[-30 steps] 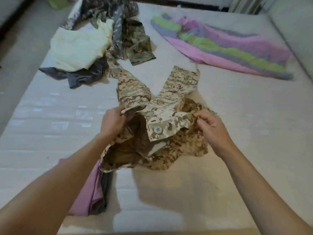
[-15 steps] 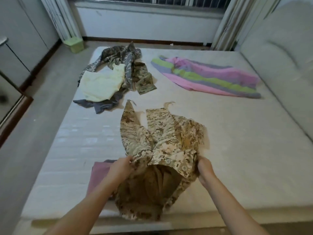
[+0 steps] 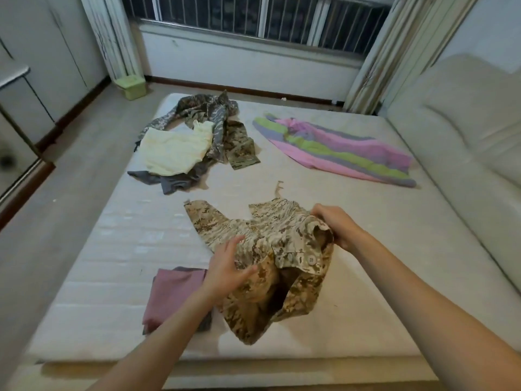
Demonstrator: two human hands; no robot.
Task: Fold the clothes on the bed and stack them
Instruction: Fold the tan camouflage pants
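Observation:
Tan camouflage trousers point(image 3: 270, 244) lie on the near half of the bed point(image 3: 366, 277), legs pointing away, waist hanging toward me. My right hand point(image 3: 335, 225) grips the waistband at its right side. My left hand point(image 3: 228, 266) rests on the left part of the seat with spread fingers. A folded mauve garment point(image 3: 172, 292) lies flat to the left of the trousers, on top of a grey piece. Further back left is a heap of unfolded clothes: a pale yellow top point(image 3: 174, 150), grey-green camouflage pieces point(image 3: 214, 117) and a dark grey garment point(image 3: 172, 183).
A pink, green and purple striped cloth point(image 3: 338, 149) is spread at the back right of the bed. A padded headboard point(image 3: 465, 142) rises along the right side. Floor runs along the left, with a green bin point(image 3: 131, 86) near the curtain under the window.
The trousers have been laid flatter and turned, legs now spread toward the left. My left hand let go of the waistband and moved onto the seat. The camera tilted up.

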